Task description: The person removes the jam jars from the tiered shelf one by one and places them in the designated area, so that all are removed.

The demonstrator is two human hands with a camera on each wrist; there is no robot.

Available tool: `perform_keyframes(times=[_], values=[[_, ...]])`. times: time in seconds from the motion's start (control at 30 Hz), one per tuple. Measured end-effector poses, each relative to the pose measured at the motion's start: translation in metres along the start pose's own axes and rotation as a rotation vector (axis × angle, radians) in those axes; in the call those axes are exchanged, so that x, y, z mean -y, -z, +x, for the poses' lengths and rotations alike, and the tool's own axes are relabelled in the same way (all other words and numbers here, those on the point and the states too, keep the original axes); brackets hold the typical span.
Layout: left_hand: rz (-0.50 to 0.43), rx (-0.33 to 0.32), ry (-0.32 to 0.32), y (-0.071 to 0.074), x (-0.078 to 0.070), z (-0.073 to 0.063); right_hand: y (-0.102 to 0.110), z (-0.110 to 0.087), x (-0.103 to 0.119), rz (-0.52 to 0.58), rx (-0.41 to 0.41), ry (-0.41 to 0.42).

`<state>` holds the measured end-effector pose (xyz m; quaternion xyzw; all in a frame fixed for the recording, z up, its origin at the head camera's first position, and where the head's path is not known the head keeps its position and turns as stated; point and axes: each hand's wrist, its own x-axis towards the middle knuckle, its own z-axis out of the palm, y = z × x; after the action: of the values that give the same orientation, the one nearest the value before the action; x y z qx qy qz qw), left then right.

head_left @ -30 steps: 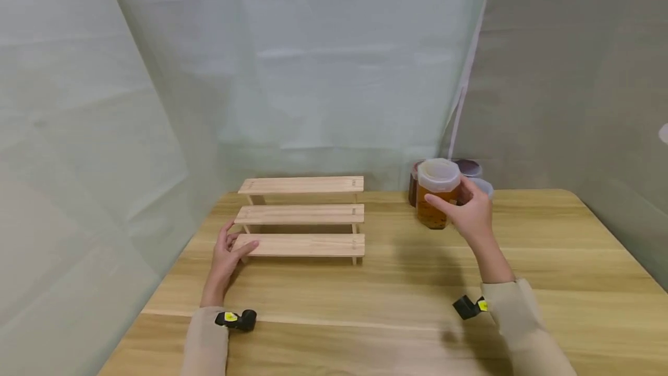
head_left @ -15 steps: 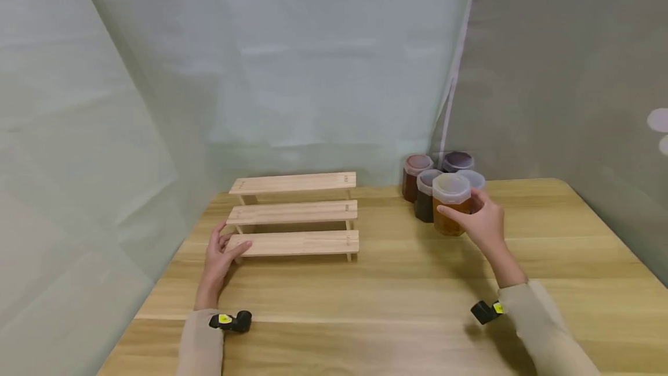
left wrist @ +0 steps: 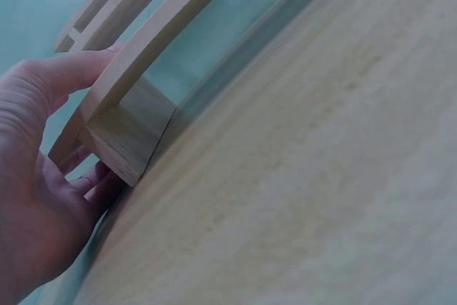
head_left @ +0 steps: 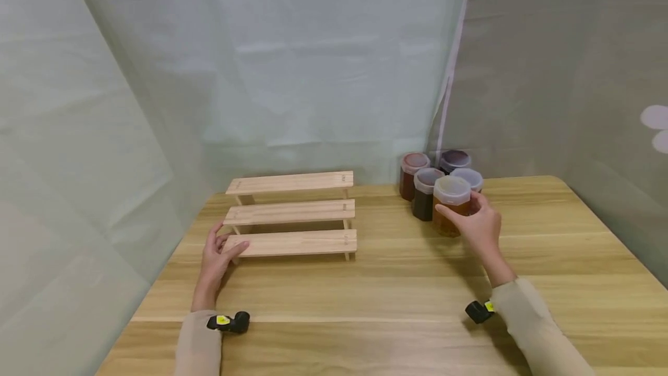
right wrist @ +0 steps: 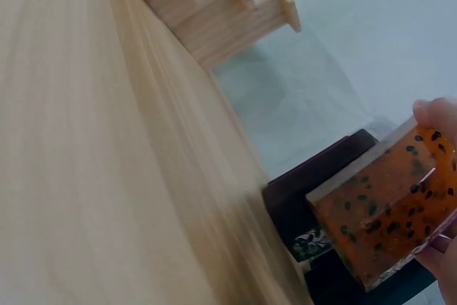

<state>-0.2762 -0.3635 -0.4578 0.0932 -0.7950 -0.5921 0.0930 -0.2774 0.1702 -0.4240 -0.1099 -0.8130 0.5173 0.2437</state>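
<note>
My right hand [head_left: 480, 231] grips an octagonal jar [head_left: 452, 190] with a translucent white lid, thumb on the near side. In the right wrist view, the jar's amber contents [right wrist: 393, 205] are dotted with black seeds. It is upright, close over the table, in front of several similar lidded jars: a red one [head_left: 414, 181], a dark one [head_left: 424, 205], a purple-topped one [head_left: 456, 159] and a pale-lidded one [head_left: 467, 177]. My left hand [head_left: 213, 263] holds the left end of a three-tier wooden step rack [head_left: 292, 243], thumb on the lowest board, other fingers behind and beneath it [left wrist: 89, 176].
The wood-grain table [head_left: 334, 300] runs up to pale fabric walls [head_left: 323, 62] at the back and sides. The rack stands at the back left and the jar group at the back right, with bare tabletop between them. Black wrist cameras [head_left: 229, 322] sit on both sleeves.
My right hand has brought the amber jar down and slightly right, in front of the other jars. My left hand keeps its hold on the rack. The head view has shifted slightly.
</note>
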Motion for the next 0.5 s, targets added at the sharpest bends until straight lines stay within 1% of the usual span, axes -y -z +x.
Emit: perform_keyframes(times=[0.2, 0.3, 0.37, 0.5], values=[[-0.003, -0.013, 0.002, -0.001, 0.001, -0.001, -0.009, -0.001, -0.007, -0.015, -0.099, 0.046], [0.003, -0.013, 0.003, -0.002, 0.001, -0.001, -0.011, -0.002, -0.014, -0.02, -0.131, 0.048], [0.008, -0.013, 0.004, -0.001, 0.001, -0.001, -0.013, -0.002, -0.019, -0.024, -0.132, 0.031], [0.006, -0.018, 0.004, 0.001, -0.001, -0.001, -0.016, -0.002, -0.027, -0.022, -0.098, -0.011]])
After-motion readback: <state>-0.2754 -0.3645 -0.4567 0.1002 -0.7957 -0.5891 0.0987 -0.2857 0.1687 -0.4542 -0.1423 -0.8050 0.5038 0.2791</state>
